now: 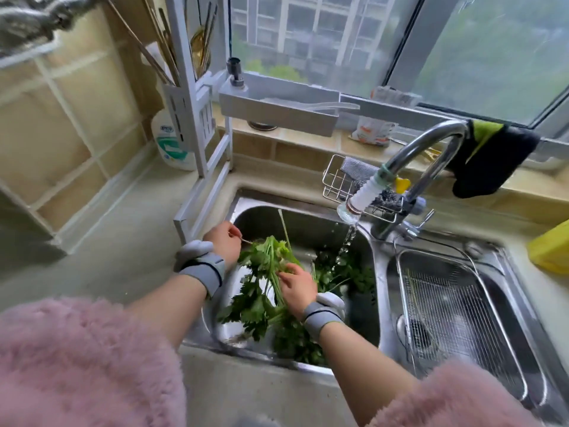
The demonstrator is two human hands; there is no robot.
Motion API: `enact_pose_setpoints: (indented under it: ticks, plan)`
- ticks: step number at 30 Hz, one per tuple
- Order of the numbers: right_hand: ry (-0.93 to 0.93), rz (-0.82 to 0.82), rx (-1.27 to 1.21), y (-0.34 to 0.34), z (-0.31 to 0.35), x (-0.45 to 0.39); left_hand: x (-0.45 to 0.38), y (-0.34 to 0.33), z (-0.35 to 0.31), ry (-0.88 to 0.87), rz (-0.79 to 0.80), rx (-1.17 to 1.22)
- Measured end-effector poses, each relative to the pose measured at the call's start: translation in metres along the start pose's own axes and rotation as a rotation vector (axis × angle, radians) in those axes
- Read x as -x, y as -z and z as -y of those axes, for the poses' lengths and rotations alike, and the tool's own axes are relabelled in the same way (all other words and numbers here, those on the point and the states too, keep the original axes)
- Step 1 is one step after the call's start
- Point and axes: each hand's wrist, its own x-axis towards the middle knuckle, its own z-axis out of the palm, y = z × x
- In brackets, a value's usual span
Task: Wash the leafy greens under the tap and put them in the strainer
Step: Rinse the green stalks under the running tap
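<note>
A bunch of leafy greens (pixel 261 272) with long stalks lies in the left sink basin (pixel 308 220). My left hand (pixel 224 241) pinches the root end of a stalk at the bunch's top left. My right hand (pixel 297 288) grips the stalks in the middle of the bunch. More greens (pixel 345 272) lie deeper in the basin under the running water. The tap (pixel 431 155) arches over from the right, and its white nozzle (pixel 360 198) pours a stream into the left basin. A wire mesh strainer (pixel 455 309) sits in the right basin and holds nothing.
A wire sponge caddy (pixel 338 183) hangs at the sink's back edge. A dark cloth (pixel 489 158) drapes over the tap. A white rack (pixel 200 124) with utensils and a detergent bottle (pixel 169 143) stands at the left. A yellow object (pixel 551 248) sits at the right edge.
</note>
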Motion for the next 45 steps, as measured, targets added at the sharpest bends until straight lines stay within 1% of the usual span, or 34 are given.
enact_pose_setpoints:
  ticks: [2, 4, 6, 8, 11, 13, 16, 19, 21, 23, 26, 28, 31, 33, 34, 37, 39, 42, 45]
  plan:
    - [0.048, -0.01, -0.006, 0.012, -0.001, 0.003, 0.008, -0.001, -0.008, -0.024, 0.048, 0.016]
    - [0.089, 0.021, 0.003, 0.023, -0.007, 0.013, 0.022, -0.007, -0.02, -0.005, 0.157, 0.033]
    - [0.129, 0.068, 0.019, 0.029, -0.013, 0.02, 0.036, -0.019, -0.033, -0.016, 0.227, -0.062]
    - [0.15, 0.118, 0.029, 0.027, -0.017, 0.024, 0.039, -0.031, -0.036, -0.046, 0.25, -0.193]
    - [0.193, 0.17, 0.014, 0.024, -0.028, 0.03, 0.04, -0.042, -0.043, -0.103, 0.24, -0.392]
    - [0.204, 0.173, 0.01, 0.027, -0.039, 0.031, 0.039, -0.046, -0.048, -0.114, 0.237, -0.449]
    - [0.19, 0.186, -0.002, 0.028, -0.052, 0.031, 0.034, -0.047, -0.053, -0.112, 0.286, -0.372]
    - [0.154, 0.204, -0.032, 0.03, -0.069, 0.031, 0.022, -0.044, -0.057, -0.092, 0.233, -0.283]
    - [0.127, 0.193, -0.076, 0.032, -0.077, 0.033, 0.014, -0.04, -0.058, -0.089, 0.205, -0.284]
    - [0.108, 0.141, -0.163, 0.038, -0.082, 0.036, 0.007, -0.037, -0.055, -0.071, 0.188, -0.275]
    - [0.08, -0.002, -0.337, 0.051, -0.088, 0.04, -0.001, -0.035, -0.043, 0.003, 0.188, -0.321]
    - [0.073, -0.077, -0.425, 0.059, -0.089, 0.041, -0.002, -0.034, -0.037, 0.02, 0.263, -0.429]
    - [0.083, -0.14, -0.476, 0.073, -0.083, 0.039, 0.001, -0.037, -0.037, -0.02, 0.391, -0.519]
    - [0.079, -0.165, -0.493, 0.078, -0.079, 0.038, 0.001, -0.039, -0.041, -0.082, 0.438, -0.531]
    - [0.075, -0.173, -0.49, 0.08, -0.076, 0.038, 0.001, -0.04, -0.044, -0.12, 0.459, -0.5]
    - [0.068, -0.152, -0.449, 0.079, -0.07, 0.037, 0.006, -0.043, -0.06, -0.216, 0.535, -0.322]
    - [0.07, -0.13, -0.398, 0.076, -0.066, 0.036, 0.01, -0.042, -0.067, -0.264, 0.582, -0.246]
    - [0.099, -0.08, -0.373, 0.072, -0.059, 0.031, 0.016, -0.048, -0.066, -0.268, 0.687, -0.268]
    - [0.107, -0.04, -0.351, 0.069, -0.053, 0.026, 0.018, -0.057, -0.055, -0.234, 0.676, -0.315]
